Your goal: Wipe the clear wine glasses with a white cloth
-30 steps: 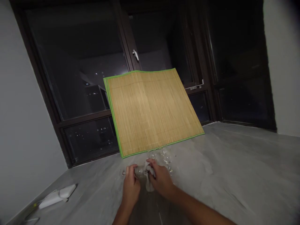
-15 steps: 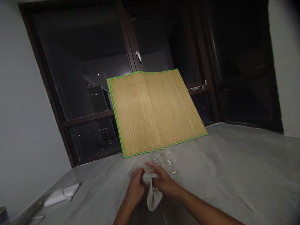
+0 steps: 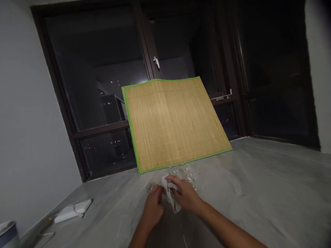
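My left hand (image 3: pixel 153 206) grips a clear wine glass (image 3: pixel 150 188) lying sideways over the grey counter (image 3: pixel 258 193); its round base shows just left of my fingers. My right hand (image 3: pixel 186 195) holds a white cloth (image 3: pixel 172 195) pressed against the glass, with a tail of cloth hanging below. Two more clear wine glasses (image 3: pixel 187 172) stand upright just beyond my right hand, in front of a bamboo mat (image 3: pixel 173 120) with a green border that leans against the dark window.
A white power adapter with a cable (image 3: pixel 72 210) lies at the counter's left. A dark round container (image 3: pixel 7 232) shows at the bottom left corner. A grey wall (image 3: pixel 26 120) bounds the left side, and dark window frames (image 3: pixel 144 44) run along the back.
The cloth's hanging tail has been gathered up shorter in my right hand. Both hands have stayed together on the glass while the view shifted slightly left.
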`<state>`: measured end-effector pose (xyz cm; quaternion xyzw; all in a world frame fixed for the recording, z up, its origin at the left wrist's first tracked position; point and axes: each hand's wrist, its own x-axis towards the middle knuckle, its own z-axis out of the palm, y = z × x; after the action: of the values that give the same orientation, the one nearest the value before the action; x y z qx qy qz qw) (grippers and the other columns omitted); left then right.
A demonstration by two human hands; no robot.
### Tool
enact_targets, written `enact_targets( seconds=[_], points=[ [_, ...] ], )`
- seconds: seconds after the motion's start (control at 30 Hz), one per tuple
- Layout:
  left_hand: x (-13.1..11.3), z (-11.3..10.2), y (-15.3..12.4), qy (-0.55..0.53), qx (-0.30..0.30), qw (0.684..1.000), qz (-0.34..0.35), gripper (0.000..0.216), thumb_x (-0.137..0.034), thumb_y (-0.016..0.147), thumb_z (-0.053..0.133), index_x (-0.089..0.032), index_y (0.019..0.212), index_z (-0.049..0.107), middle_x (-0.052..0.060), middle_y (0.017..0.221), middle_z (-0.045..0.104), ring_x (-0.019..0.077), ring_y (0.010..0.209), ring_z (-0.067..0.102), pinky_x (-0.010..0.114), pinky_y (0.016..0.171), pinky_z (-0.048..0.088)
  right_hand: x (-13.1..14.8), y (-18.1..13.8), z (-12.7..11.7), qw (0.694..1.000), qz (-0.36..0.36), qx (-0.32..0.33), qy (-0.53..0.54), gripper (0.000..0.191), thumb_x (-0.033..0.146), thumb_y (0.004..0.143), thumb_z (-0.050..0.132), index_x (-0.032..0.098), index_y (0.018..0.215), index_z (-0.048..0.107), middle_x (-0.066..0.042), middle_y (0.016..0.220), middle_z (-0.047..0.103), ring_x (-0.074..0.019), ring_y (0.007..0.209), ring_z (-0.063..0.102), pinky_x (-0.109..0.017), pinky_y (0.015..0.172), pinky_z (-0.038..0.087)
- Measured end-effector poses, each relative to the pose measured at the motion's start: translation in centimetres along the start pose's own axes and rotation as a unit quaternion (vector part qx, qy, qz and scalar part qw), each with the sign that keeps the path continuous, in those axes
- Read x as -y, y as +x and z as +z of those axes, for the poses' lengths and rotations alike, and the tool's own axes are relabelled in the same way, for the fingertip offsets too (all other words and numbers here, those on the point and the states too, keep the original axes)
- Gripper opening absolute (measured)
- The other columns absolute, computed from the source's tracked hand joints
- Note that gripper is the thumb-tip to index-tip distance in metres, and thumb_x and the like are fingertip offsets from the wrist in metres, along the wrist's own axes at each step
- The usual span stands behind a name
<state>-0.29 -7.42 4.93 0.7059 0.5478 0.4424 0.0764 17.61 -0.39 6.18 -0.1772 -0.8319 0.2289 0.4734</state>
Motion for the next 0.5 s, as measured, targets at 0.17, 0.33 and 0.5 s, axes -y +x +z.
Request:
enact_targets(
  seconds=[0.17, 0.33, 0.5],
  points=[
    [-0.7, 0.3, 0.5, -0.167, -0.055, 0.984, -0.032, 0.009, -0.022, 0.076, 0.054, -0.021, 0.083, 0.060, 0.002, 0.084, 0.062, 0.0199, 0.082, 0.057, 0.029, 0.075, 0.044, -0.9, -0.1, 0.5, 0.999, 0.046, 0.013, 0.020, 0.063, 0.003, 0.073, 0.051, 0.023, 0.133, 0.057, -0.007, 0.116, 0.072, -0.0215, 0.105, 0.067, -0.036, 0.095, 0.050],
    [-1.2, 2.0, 0.9, -0.344, -0.132, 0.918, -0.145, 0.027, -0.036, 0.074, 0.066, -0.021, 0.095, 0.058, 0.001, 0.086, 0.066, 0.0188, 0.082, 0.061, 0.028, 0.075, 0.047, 0.9, -1.0, 2.6, 0.977, 0.109, -0.003, 0.181, 0.074, 0.009, 0.073, 0.054, 0.023, 0.145, 0.043, -0.007, 0.116, 0.069, -0.0186, 0.089, 0.069, -0.032, 0.078, 0.056],
    [-1.3, 2.9, 1.1, -0.459, -0.103, 0.852, -0.230, 0.033, -0.031, 0.062, 0.076, -0.021, 0.088, 0.058, -0.002, 0.076, 0.064, 0.0177, 0.071, 0.060, 0.027, 0.064, 0.044, 3.3, -0.3, 1.1, 0.934, 0.157, -0.109, 0.300, 0.080, 0.029, 0.083, 0.060, 0.024, 0.154, 0.023, -0.001, 0.086, 0.068, -0.0156, 0.066, 0.063, -0.026, 0.058, 0.052]
  ],
)
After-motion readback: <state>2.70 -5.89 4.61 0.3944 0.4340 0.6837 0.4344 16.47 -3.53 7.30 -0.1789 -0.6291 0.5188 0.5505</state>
